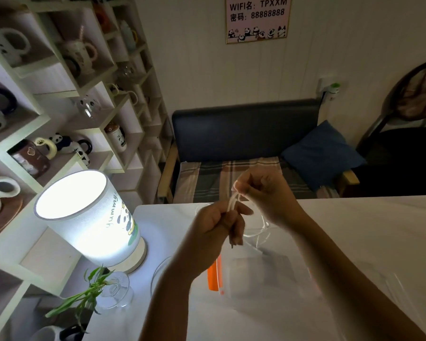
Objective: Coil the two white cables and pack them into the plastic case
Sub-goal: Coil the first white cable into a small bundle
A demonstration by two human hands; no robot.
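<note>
Fingers (pixel 234 219) of the left hand (pixel 217 225) curl round a white cable (pixel 231 201), and the right hand (pixel 261 193) pinches the same cable just above it.

Both hands are raised above the white surface (pixel 354 230), close together, with a short run of cable stretched between them. More of the cable hangs below the hands in thin loops (pixel 258 232) that reach down toward the surface; whether this is one cable or two cannot be told. Below the hands lies the clear plastic case (pixel 261 279), blurred, with an orange strip (pixel 214 276) along its left edge. At the left end of the surface stands a lit lamp (pixel 89 212) with a panda print, and beside it a glass vase (pixel 116 289) with green stems.
</note>
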